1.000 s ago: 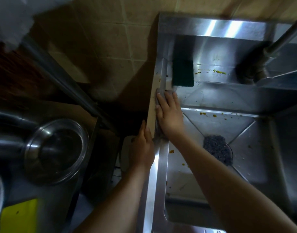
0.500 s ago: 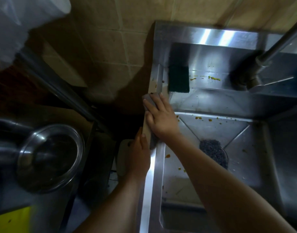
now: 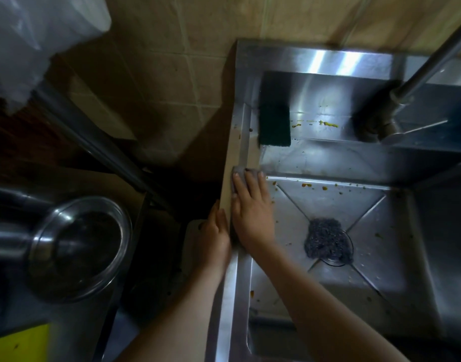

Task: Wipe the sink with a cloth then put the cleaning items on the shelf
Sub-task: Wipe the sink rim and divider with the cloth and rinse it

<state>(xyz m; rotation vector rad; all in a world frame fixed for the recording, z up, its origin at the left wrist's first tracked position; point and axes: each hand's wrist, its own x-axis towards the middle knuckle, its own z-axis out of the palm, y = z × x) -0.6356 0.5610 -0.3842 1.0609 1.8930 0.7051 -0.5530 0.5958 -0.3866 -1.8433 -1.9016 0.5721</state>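
Observation:
A stainless steel sink (image 3: 375, 212) fills the right half of the head view, with yellow food specks on its floor and back ledge. My right hand (image 3: 251, 207) lies flat with straight fingers on a grey cloth (image 3: 236, 171), pressing it onto the sink's left rim (image 3: 233, 278). Only the cloth's far edge shows past my fingertips. My left hand (image 3: 216, 231) rests against the outer side of that rim, fingers straight. A dark green scouring pad (image 3: 274, 124) lies on the back ledge. A grey steel-wool ball (image 3: 326, 240) sits over the drain.
A tap pipe (image 3: 427, 64) slants over the sink's back right corner. A steel bowl (image 3: 80, 246) sits on the dark counter to the left, with something yellow (image 3: 18, 343) at the bottom left. A clear plastic bag (image 3: 28, 35) hangs at top left. Tiled wall behind.
My right hand pulled the cloth back along the left rim and has now pushed it forward again a little. My left hand stays at the rim's outer side.

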